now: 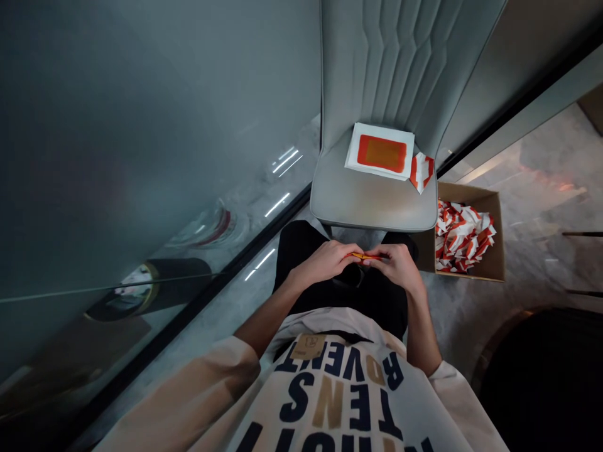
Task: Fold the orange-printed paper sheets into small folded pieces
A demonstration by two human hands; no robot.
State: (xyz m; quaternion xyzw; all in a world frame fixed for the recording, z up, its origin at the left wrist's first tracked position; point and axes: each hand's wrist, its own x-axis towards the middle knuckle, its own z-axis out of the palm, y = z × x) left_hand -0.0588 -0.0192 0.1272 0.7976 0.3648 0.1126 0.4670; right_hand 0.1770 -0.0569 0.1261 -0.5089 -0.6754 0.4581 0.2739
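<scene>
Above my lap, my left hand (pixel 328 259) and my right hand (pixel 396 263) pinch the two ends of a small folded paper piece (pixel 362 256), orange and yellow on its visible edge. The fingertips of both hands are closed on it, and part of it is hidden by them. Ahead of me on the grey chair (pixel 377 207) lies a stack of white paper sheets (pixel 353 150), the top one printed with a red-orange rectangle. Beside its right corner rests a folded red-and-white paper piece (pixel 422 171).
Right of the chair, a cardboard box (pixel 500 220) on the floor holds a heap of folded red-and-white paper pieces (pixel 464 235). A glossy glass wall (pixel 141 125) runs along my left. A dark round object (pixel 546 383) stands at the lower right.
</scene>
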